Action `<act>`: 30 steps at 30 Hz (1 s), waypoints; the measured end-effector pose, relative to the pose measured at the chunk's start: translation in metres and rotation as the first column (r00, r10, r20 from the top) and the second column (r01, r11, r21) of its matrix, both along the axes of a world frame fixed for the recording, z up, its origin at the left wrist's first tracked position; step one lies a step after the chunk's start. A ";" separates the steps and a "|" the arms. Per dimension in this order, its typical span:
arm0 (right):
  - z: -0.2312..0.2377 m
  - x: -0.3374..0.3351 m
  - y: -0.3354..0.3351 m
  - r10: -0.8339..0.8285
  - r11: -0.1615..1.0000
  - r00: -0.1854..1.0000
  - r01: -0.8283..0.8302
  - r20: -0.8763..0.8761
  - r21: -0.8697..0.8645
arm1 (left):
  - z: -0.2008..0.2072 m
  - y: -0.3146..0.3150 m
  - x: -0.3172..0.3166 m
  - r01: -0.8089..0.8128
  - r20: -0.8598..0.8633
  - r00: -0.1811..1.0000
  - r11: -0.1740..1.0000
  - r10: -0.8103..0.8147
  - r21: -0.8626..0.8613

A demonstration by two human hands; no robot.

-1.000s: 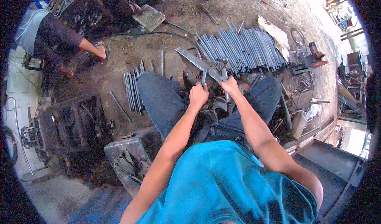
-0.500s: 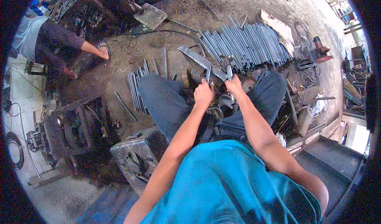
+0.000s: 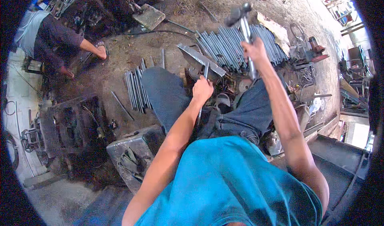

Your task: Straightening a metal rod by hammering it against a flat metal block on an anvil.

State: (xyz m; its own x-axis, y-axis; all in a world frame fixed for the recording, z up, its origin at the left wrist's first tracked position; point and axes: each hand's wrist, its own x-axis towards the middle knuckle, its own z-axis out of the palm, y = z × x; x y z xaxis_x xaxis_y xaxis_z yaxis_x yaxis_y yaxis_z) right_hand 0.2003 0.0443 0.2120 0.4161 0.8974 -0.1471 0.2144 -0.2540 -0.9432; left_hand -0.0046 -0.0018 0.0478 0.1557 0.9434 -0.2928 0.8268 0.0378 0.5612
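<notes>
The fingers of the left hand are closed around a slim metal rod, whose upper end is held at the near edge of a flat, slanting metal bar; whether the two are touching cannot be told. By the fingers of the right hand, the shiny handle of a hammer is gripped, and its dark head is raised beyond the hand, well apart from the rod. The hands are framed by two bent knees in dark trousers.

Behind the hammer, a broad row of grey rods is laid side by side on the earthen floor, with a pale sheet placed at its right end. Beside the left knee, a smaller group of rods is seen, and a single loose rod is set apart. Farther left, a bare foot of another person is stretched out; at right, a red-and-dark machine is placed.
</notes>
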 end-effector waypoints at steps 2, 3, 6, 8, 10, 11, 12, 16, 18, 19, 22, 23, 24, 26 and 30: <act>0.063 0.008 0.016 0.078 0.956 0.996 -0.063 -0.041 0.286 | 0.000 -0.002 0.001 0.021 -0.022 1.000 0.999 -0.020 0.040; 0.094 0.018 0.023 0.081 0.936 0.985 -0.128 0.154 0.329 | 0.001 -0.002 0.003 0.038 -0.023 0.999 0.997 -0.036 0.063; 0.169 0.032 0.055 0.157 0.769 0.960 -0.266 0.232 0.582 | -0.002 -0.001 0.000 0.053 -0.040 0.998 0.997 -0.051 0.053; 0.228 0.019 0.055 0.291 0.818 0.954 -0.286 0.070 0.499 | -0.003 -0.002 0.011 0.070 -0.042 0.997 0.994 -0.067 0.085; 0.228 -0.006 0.063 0.178 0.804 0.984 -0.132 -0.024 0.580 | -0.007 -0.001 0.007 0.066 -0.036 0.997 0.992 -0.062 0.104; 0.220 -0.024 0.059 0.031 0.827 0.998 -0.059 0.060 0.559 | -0.008 0.000 0.008 0.056 -0.034 0.998 0.994 -0.053 0.098; 0.204 -0.035 0.055 -0.115 0.837 0.983 0.017 0.144 0.547 | -0.006 -0.001 0.008 0.063 -0.042 0.997 0.994 -0.059 0.091; -0.018 -0.037 0.033 -0.145 0.872 0.905 -0.073 0.399 0.483 | -0.010 0.001 0.009 0.071 -0.013 0.997 0.994 -0.070 0.078; -0.124 -0.051 -0.018 0.057 0.998 0.817 -0.057 0.574 -0.018 | -0.024 0.002 -0.001 0.057 -0.004 0.998 0.992 -0.056 0.109; -0.175 -0.039 -0.041 0.293 0.934 0.793 -0.117 0.534 -0.338 | -0.025 0.006 0.001 -0.032 0.002 0.999 0.995 0.032 0.092; -0.163 -0.072 -0.035 0.260 0.943 0.833 -0.111 0.488 -0.313 | -0.047 0.003 -0.036 -0.197 -0.008 0.980 0.967 0.198 -0.162; -0.155 -0.079 -0.026 0.332 0.909 0.853 -0.174 0.404 -0.379 | -0.056 0.002 -0.047 -0.117 -0.001 0.993 0.971 0.119 -0.210; -0.149 -0.080 -0.021 0.403 0.862 0.859 -0.240 0.315 -0.447 | -0.062 -0.005 -0.051 -0.037 0.016 0.999 0.963 0.043 -0.265; -0.163 -0.066 -0.012 0.365 0.857 0.881 -0.192 0.300 -0.479 | -0.031 -0.012 -0.025 -0.128 0.008 0.992 0.987 0.129 -0.096; -0.139 -0.056 -0.013 0.352 0.914 0.883 -0.254 0.311 -0.315 | 0.001 0.003 -0.024 -0.136 0.146 0.979 0.990 0.141 -0.044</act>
State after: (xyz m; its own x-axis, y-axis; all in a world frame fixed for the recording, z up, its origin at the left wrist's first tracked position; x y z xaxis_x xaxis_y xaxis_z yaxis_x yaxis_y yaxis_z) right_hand 0.1442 0.0313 0.0729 0.1973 0.9380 -0.2851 0.6267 -0.3443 -0.6991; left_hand -0.0289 0.0009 0.0485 0.0682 0.9488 -0.3084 0.7197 0.1673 0.6738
